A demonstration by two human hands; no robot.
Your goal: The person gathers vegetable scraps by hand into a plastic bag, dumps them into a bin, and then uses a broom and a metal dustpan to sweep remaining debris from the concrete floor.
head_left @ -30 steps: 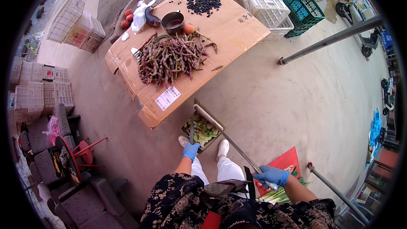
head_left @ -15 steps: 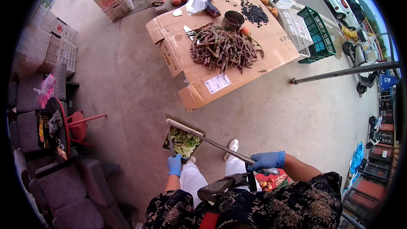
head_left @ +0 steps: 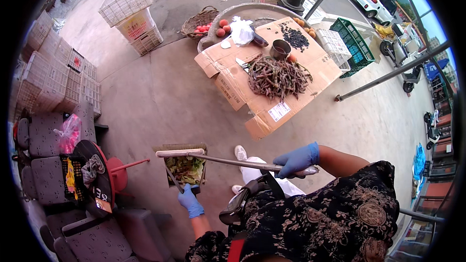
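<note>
My left hand (head_left: 191,202), in a blue glove, is closed round the handle of a dustpan (head_left: 198,189). Green and wilted leaves (head_left: 193,171) fill the pan, which hangs in front of me to the left. My right hand (head_left: 297,160), also gloved in blue, grips the metal pole of a broom (head_left: 238,162). The pole runs leftward across my front, and its pale head lies over the far part of the dustpan, hiding some of the leaves. Whether the head touches the leaves I cannot tell.
Ahead, a cardboard-covered table (head_left: 221,63) bears a heap of purple bean pods (head_left: 279,77), a metal bowl (head_left: 280,49) and dark berries (head_left: 294,38). Grey seats (head_left: 51,177) and a red-legged round stool (head_left: 116,172) stand left. Crates (head_left: 43,85) are stacked beyond; a metal pole (head_left: 388,75) slants at right.
The dustpan and broom have shifted left together with my hands. My body and view have turned left, so the table appears farther right. Both hands keep their hold.
</note>
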